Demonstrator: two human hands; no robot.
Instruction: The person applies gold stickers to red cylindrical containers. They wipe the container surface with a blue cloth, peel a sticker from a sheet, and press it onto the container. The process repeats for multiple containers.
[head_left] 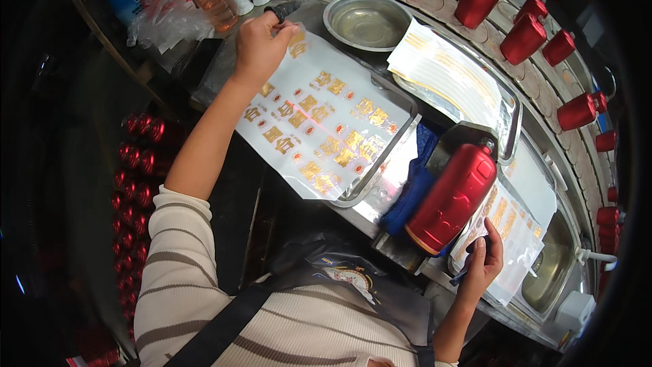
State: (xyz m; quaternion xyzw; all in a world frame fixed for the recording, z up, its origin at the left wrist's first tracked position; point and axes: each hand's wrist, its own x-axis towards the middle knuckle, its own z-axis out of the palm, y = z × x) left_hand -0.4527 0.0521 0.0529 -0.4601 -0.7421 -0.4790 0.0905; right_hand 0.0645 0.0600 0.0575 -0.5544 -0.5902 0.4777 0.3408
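Note:
My left hand (pixel 261 47) is closed at the upper corner of a translucent sheet of gold decals (pixel 319 105), pinching its edge. Something dark and ribbed (pixel 284 9) sits at its fingertips, perhaps a finger cover. The sheet lies over a metal tray (pixel 405 122) and bears gold characters with small red marks. My right hand (pixel 483 263) is beside a red bottle (pixel 454 197), index finger raised, with a small dark piece (pixel 460 276) in its curled fingers; its kind is unclear. The bottle lies tilted on a holder with blue cloth (pixel 414 183).
A metal basin of water (pixel 370 22) stands behind the sheet. A stack of decal sheets (pixel 445 75) fills another tray; more printed sheets (pixel 509 224) lie right. Red bottles (pixel 479 0) line a curved conveyor (pixel 435 5). A sink (pixel 550 272) is at far right; several bottles (pixel 139 163) stand lower left.

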